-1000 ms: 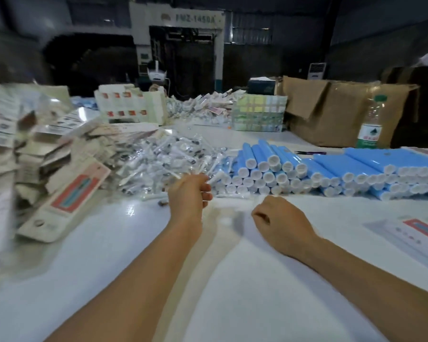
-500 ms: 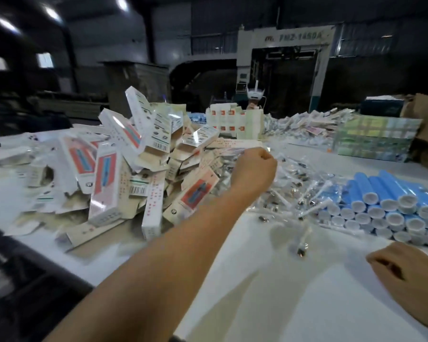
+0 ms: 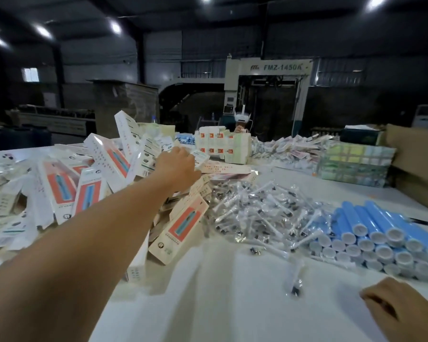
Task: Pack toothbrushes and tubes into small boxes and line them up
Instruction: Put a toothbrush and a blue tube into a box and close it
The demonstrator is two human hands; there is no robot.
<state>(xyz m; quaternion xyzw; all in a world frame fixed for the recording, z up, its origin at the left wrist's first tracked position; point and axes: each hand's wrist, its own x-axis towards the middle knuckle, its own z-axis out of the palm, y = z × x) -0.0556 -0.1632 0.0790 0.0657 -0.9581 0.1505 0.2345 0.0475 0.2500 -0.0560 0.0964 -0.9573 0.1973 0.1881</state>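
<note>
While our left hand [image 3: 177, 166] reaches into the heap of small boxes [image 3: 104, 183], whether it grips one we cannot tell; our right hand [image 3: 403, 309] rests loosely curled, holding nothing. Light, crushable cardboard: we pinch a box's long edges.

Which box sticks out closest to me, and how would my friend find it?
Start at the box pile left of the wrapped toothbrushes. At its near right edge lies the closest box, tilted on the white table. Its long red window panel faces up, nothing covering it.
</note>
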